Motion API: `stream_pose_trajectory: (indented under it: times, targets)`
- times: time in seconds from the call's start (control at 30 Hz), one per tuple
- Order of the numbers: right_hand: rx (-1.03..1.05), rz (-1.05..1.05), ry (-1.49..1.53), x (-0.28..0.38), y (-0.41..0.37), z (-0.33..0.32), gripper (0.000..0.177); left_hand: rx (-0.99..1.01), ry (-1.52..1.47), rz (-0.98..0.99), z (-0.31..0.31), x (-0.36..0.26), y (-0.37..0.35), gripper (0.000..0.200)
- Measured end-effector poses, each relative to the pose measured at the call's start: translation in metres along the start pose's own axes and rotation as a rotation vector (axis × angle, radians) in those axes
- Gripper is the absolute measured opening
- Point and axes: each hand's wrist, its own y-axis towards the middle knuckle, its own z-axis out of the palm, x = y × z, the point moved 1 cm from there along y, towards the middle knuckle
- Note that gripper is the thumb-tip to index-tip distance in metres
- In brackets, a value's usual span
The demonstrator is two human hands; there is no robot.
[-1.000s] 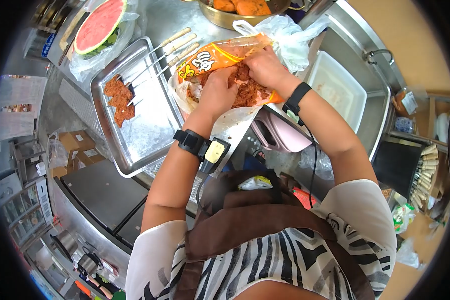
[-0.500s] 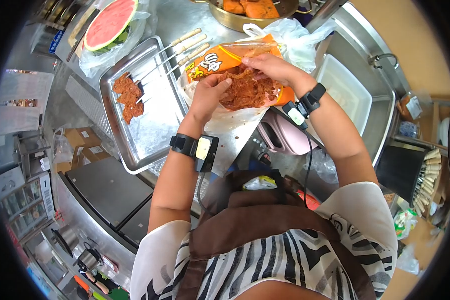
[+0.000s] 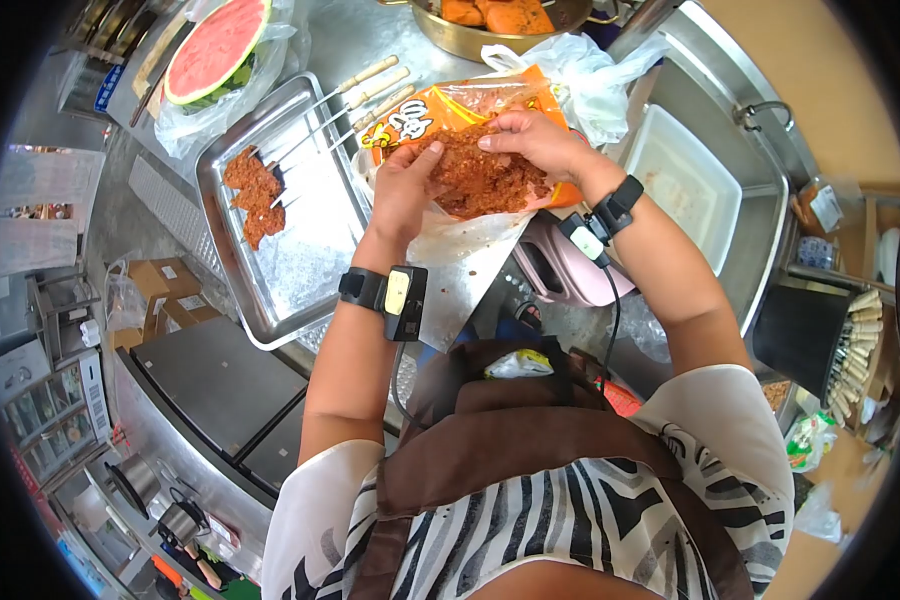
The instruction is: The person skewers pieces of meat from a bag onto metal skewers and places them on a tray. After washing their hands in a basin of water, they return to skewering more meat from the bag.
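Note:
My left hand (image 3: 406,188) and my right hand (image 3: 538,142) are closed on opposite sides of a piece of red-brown marinated meat (image 3: 480,165), thumbs on top. The meat is spread between them over an open orange plastic bag (image 3: 450,100) with more coated meat in it. Fingertips beneath the meat are hidden. Left of the bag, a steel tray (image 3: 315,225) holds meat pieces (image 3: 253,195) threaded on metal skewers. Their wooden handles (image 3: 370,75) rest over the tray's far right rim.
A cut watermelon (image 3: 218,50) in plastic wrap lies beyond the tray. A brass-coloured pan (image 3: 500,42) with orange pieces stands at the back. Right of the bag are a white plastic bag (image 3: 595,85) and a sink holding a white tub (image 3: 685,190). A pink container (image 3: 570,265) is below the table edge.
Both hands have lifted the meat slightly and spread it wider, so more of its surface shows. My right hand has turned, its thumb now lying on the meat.

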Motion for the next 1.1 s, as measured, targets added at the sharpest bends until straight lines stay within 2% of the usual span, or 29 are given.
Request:
stream_pose_trajectory:
  times: [0.13, 0.2, 0.37, 0.53, 0.6, 0.63, 0.7, 0.73, 0.8, 0.83, 0.9, 1.0, 1.03, 1.1]
  targets:
    - [0.069, -0.023, -0.004, 0.003, -0.007, -0.004, 0.023, -0.017, -0.011, 0.036, 0.001, 0.002, -0.001, 0.021]
    - [0.084, -0.036, -0.017, 0.004, -0.009, -0.003, 0.023, -0.033, 0.003, 0.002, 0.002, 0.003, -0.001, 0.028]
    - [0.126, -0.004, 0.104, 0.007, -0.02, -0.004, 0.022, -0.076, 0.002, 0.032, 0.005, 0.003, -0.001, 0.029]
    - [0.046, 0.033, 0.159, 0.007, -0.023, -0.006, 0.022, -0.163, -0.089, -0.058, 0.002, 0.002, -0.002, 0.03]
    - [0.006, 0.021, 0.122, 0.005, -0.021, -0.009, 0.022, -0.083, 0.032, -0.085, 0.009, 0.001, -0.01, 0.039]
    - [0.012, 0.019, 0.077, 0.005, -0.019, -0.01, 0.023, -0.084, 0.032, -0.084, 0.01, 0.001, -0.014, 0.039]
    - [0.017, 0.015, 0.032, 0.008, -0.019, -0.009, 0.024, -0.045, 0.277, -0.075, 0.013, 0.002, -0.02, 0.043]
    - [-0.011, 0.027, 0.041, 0.011, -0.02, -0.008, 0.023, -0.044, 0.277, -0.074, 0.014, 0.004, -0.018, 0.043]
    - [-0.039, 0.037, 0.048, 0.014, -0.021, -0.003, 0.023, 0.062, 0.093, -0.195, 0.017, 0.006, -0.017, 0.046]
    - [-0.05, 0.056, 0.151, 0.015, -0.021, -0.001, 0.023, 0.061, 0.092, -0.191, 0.02, 0.004, -0.018, 0.046]
    - [-0.06, 0.072, 0.252, 0.018, -0.02, 0.001, 0.022, 0.174, -0.187, -0.3, 0.028, 0.001, -0.02, 0.044]
    - [-0.014, 0.108, 0.331, 0.022, -0.024, 0.003, 0.021, 0.104, -0.216, -0.411, 0.028, 0.004, -0.017, 0.035]
    - [-0.008, 0.135, 0.335, 0.026, -0.027, 0.004, 0.022, 0.105, -0.216, -0.41, 0.028, 0.007, -0.016, 0.035]
    - [-0.001, 0.162, 0.339, 0.026, -0.028, 0.004, 0.024, 0.104, -0.259, -0.241, 0.026, 0.012, -0.013, 0.03]
